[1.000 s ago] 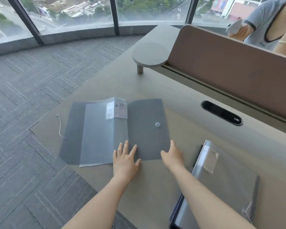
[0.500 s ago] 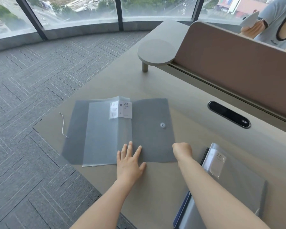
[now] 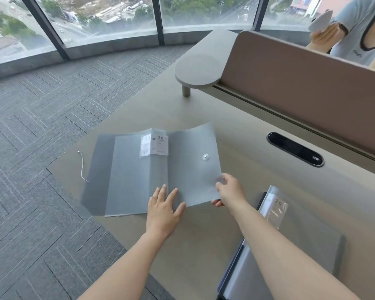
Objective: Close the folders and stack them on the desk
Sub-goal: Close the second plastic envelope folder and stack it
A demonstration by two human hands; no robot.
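Note:
A translucent grey folder point(image 3: 128, 174) lies open on the desk point(image 3: 204, 245), with a white label near its spine and a round snap button on its right cover. My right hand point(image 3: 227, 189) pinches the near right corner of that cover point(image 3: 193, 165), which is raised off the desk and bowed. My left hand point(image 3: 164, 207) rests flat with spread fingers on the near edge by the spine. A stack of closed grey folders point(image 3: 307, 241) lies at the right, partly behind my right forearm.
A white cord point(image 3: 82, 165) trails from the open folder's left flap near the desk's left edge. A brown divider panel point(image 3: 301, 83) and a black cable slot point(image 3: 294, 148) run along the far side. Another person stands behind the divider. Carpeted floor lies left.
My right hand has gone from lying beside the folder's right edge to pinching its corner, and the right cover has lifted off the desk. My left hand stays pressed near the spine.

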